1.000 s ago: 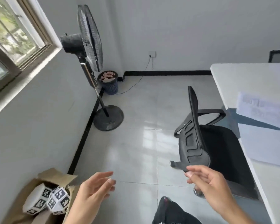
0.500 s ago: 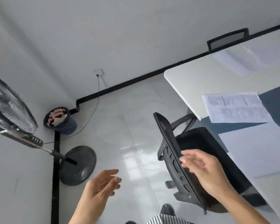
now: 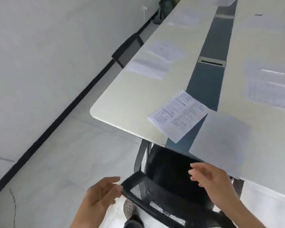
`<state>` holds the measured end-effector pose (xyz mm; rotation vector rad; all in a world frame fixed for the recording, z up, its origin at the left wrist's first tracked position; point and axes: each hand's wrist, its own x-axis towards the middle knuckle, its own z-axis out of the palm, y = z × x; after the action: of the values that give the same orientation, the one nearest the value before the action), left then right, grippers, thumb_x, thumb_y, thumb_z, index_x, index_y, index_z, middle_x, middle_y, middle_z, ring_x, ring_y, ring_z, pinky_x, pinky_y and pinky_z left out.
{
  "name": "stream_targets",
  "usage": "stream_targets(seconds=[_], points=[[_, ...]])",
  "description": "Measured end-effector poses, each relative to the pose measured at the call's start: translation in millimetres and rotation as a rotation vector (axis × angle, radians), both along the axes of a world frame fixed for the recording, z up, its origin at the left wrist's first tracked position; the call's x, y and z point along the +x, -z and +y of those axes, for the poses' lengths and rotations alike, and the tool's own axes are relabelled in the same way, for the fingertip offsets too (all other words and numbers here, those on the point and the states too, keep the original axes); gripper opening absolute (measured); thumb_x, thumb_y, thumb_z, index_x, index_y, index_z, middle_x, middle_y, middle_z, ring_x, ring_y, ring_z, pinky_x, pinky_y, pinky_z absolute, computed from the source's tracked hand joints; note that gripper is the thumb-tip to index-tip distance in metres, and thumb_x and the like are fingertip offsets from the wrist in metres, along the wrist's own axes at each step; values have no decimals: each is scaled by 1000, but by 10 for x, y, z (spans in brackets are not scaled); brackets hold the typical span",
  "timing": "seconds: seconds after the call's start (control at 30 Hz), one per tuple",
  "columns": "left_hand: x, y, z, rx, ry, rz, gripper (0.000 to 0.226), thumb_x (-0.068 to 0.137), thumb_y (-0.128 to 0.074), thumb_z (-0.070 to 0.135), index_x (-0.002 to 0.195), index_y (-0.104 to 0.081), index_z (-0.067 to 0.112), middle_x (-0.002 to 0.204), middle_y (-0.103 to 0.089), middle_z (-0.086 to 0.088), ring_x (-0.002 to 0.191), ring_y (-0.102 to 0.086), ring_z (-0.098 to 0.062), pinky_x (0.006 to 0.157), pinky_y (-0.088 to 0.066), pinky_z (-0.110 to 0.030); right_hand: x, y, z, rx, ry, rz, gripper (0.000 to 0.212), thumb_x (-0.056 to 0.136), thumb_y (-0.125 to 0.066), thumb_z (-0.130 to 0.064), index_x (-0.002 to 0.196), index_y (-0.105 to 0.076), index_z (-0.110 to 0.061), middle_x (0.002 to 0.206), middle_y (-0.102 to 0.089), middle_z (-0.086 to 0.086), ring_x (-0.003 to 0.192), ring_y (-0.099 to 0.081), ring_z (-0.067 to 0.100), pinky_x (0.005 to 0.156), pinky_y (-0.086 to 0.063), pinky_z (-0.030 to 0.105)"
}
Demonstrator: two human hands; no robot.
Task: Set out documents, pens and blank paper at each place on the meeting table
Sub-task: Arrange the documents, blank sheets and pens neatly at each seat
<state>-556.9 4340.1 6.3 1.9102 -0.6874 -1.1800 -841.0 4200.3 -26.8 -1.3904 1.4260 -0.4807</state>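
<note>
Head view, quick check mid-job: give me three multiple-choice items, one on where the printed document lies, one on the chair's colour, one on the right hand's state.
1. The printed document lies:
A) in a drawer
B) on the near end of the meeting table, partly over its blue-grey centre strip
C) on a windowsill

2. The mesh chair is:
A) white
B) red
C) black

3. The right hand:
A) grips a pen
B) holds nothing, fingers relaxed
C) pinches a sheet

Key: B, the sheet lies flat on the tabletop; C, its back and seat show black; B, nothing sits between its fingers.
</note>
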Motion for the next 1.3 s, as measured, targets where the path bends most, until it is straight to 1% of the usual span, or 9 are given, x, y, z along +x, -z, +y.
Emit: stream_targets(seconds=[0.23, 0.53, 0.63, 0.73, 0.9, 0.97, 1.03, 1.17, 1.3], points=[[772, -32, -1171, -14, 313, -6, 14, 85, -71, 15, 96, -70, 23, 84, -76, -2, 78, -71, -19, 73, -53, -34, 486, -136, 82, 52, 278, 61, 15, 86, -70, -20, 94, -71, -33, 82, -76, -14, 77, -72, 3, 82, -55, 31], [302, 126, -2124, 27, 681, 18, 12, 90, -62, 27, 100, -67, 32, 87, -74, 0, 87, -69, -15, 87, -52, -36, 317, -17, 1, 74, 468, 142, 14, 87, -69, -24, 99, -70, -31, 80, -75, -19, 76, -70, -2, 78, -56, 26], [179, 337, -2392, 74, 737, -119, 16, 90, -61, 31, 106, -65, 31, 91, -72, 5, 93, -67, -12, 87, -53, -33, 288, 189, -294, 133, 489, 122, 13, 88, -67, -25, 99, -70, -30, 81, -76, -15, 81, -71, 1, 87, -57, 33], [26, 610, -2683, 83, 759, -338, 26, 92, -60, 31, 117, -61, 25, 113, -64, 6, 101, -62, -11, 83, -48, -23, 288, 475, -726, 212, 448, 82, 18, 89, -65, -27, 107, -68, -24, 86, -75, -9, 89, -70, 10, 91, -56, 39], [-153, 1186, -3104, 121, 997, -697, 46, 95, -52, 34, 138, -44, 22, 150, -35, 1, 135, -39, -18, 108, -39, -36, 414, 830, -1410, 320, 482, 8, 37, 90, -64, -29, 125, -57, -21, 121, -62, -1, 108, -61, 19, 98, -53, 42], [-180, 1391, -3251, 158, 1120, -838, 53, 97, -47, 36, 146, -32, 26, 160, -16, -2, 144, -24, -23, 112, -34, -40, 469, 949, -1662, 401, 575, -40, 50, 88, -67, -27, 135, -51, -18, 122, -59, 2, 107, -59, 21, 99, -51, 41], [-160, 1580, -3330, 193, 1223, -937, 59, 97, -45, 37, 150, -20, 30, 163, 0, -3, 149, -10, -26, 115, -27, -42, 528, 1048, -1868, 504, 695, -145, 50, 87, -69, -21, 134, -51, -13, 109, -61, 3, 96, -59, 18, 92, -55, 38], [-78, 1806, -3248, 200, 1305, -1029, 67, 97, -43, 34, 152, -4, 33, 162, 13, -6, 150, 6, -29, 119, -17, -45, 652, 1089, -2184, 679, 865, -446, 19, 88, -69, -19, 103, -63, -11, 99, -70, 11, 91, -67, 24, 78, -58, 35], [76, 1835, -3035, 127, 1328, -1018, 66, 98, -43, 28, 151, -6, 36, 162, 12, -2, 150, 5, -28, 121, -14, -48, 789, 1105, -2383, 669, 821, -370, 22, 82, -75, -24, 99, -65, -13, 92, -72, 6, 66, -63, 15, 40, -45, 18]])
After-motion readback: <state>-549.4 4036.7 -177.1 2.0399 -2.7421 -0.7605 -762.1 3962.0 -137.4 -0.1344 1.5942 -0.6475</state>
